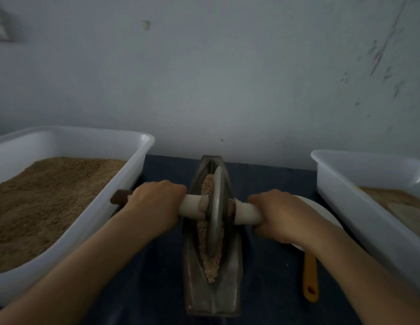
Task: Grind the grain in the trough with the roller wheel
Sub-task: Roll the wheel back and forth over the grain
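Left hand [155,205] and right hand [278,215] each gripped the axle handle [192,206]. Roller wheel [216,205] looked heavy, rigid; best held close beside the disc. Grain [210,259] loose in trough [227,289].

- No text, label, brand, number or sign is showing legibly anywhere: not on the trough [212,233] or on anything lying around it.

We work on a table covered in dark blue cloth [270,289]. The metal trough [230,292] lies between our grips. Beyond our left grip sits a white tub [133,174], beyond our right another tub [340,188]; under that wrist lie a white dish [321,212] and a yellow spoon handle [310,277].
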`<state>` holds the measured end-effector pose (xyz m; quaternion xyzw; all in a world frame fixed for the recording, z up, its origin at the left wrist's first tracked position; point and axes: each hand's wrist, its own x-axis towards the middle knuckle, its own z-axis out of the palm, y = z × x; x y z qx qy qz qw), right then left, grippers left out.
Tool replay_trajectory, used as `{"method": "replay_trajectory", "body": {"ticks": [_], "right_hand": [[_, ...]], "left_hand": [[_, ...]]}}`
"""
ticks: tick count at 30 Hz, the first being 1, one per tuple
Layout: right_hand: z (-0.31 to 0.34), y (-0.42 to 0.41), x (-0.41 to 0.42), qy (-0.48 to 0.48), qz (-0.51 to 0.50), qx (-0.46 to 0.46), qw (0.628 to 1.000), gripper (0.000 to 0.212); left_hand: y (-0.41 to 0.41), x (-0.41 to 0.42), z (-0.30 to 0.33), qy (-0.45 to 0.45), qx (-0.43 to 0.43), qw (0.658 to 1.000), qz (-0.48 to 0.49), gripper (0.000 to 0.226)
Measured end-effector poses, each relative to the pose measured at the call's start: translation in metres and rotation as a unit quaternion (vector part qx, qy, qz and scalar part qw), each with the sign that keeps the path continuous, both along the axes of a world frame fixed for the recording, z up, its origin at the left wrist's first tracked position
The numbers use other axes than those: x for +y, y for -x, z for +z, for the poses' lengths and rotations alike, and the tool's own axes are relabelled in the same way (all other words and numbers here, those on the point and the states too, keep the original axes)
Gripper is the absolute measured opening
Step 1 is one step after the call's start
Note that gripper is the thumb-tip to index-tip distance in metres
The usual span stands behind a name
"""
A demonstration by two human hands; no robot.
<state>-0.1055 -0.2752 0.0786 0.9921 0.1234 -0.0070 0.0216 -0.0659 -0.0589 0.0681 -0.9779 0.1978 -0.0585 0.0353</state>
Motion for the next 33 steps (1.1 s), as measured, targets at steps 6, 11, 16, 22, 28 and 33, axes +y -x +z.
{"method": "replay_trajectory", "body": {"ticks": [6, 11, 16, 22, 28, 33], "right_hand": [[-0.011, -0.036, -0.002, 0.008, -0.016, -0.097, 0.995, 0.015], [-0.02, -0.076, -0.01, -0.016, -0.047, -0.151, 0.987, 0.013], [-0.023, -0.085, -0.011, -0.028, -0.046, -0.17, 0.984, 0.018], [-0.028, -0.055, -0.011, -0.03, -0.016, -0.169, 0.985, 0.02], [-0.027, -0.007, -0.005, -0.025, 0.03, -0.173, 0.984, 0.017], [-0.02, 0.012, -0.008, -0.059, 0.028, -0.106, 0.992, 0.021]], "left_hand": [[-0.029, -0.005, -0.007, 0.032, -0.043, 0.998, 0.023, 0.02], [-0.057, -0.015, -0.014, 0.034, -0.198, 0.979, 0.011, 0.015], [-0.069, -0.016, -0.015, 0.035, -0.211, 0.977, 0.013, 0.016], [-0.047, -0.008, -0.02, 0.042, -0.182, 0.982, -0.016, 0.023], [-0.011, 0.008, -0.025, 0.038, -0.147, 0.988, -0.036, 0.023], [0.005, 0.01, -0.015, 0.018, -0.128, 0.989, -0.065, 0.032]]}}
